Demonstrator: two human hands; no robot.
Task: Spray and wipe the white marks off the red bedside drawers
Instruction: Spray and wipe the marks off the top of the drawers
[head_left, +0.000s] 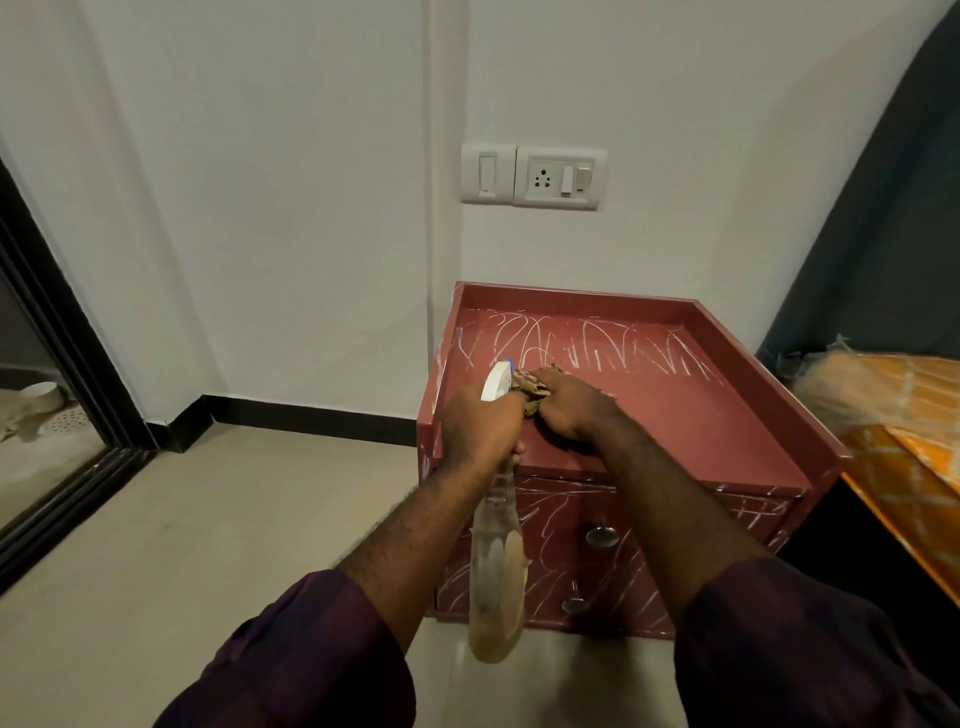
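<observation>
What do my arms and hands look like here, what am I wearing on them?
Both arms wear dark purple long sleeves, the left sleeve and right sleeve ending well short of the wrists, so the forearms are bare. The left hand and right hand are bare too: no gloves, no watch or band at either wrist.

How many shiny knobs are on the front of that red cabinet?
2. The upper knob lies beside the right arm; the lower knob is beside the spray bottle. That arm may hide others.
</observation>
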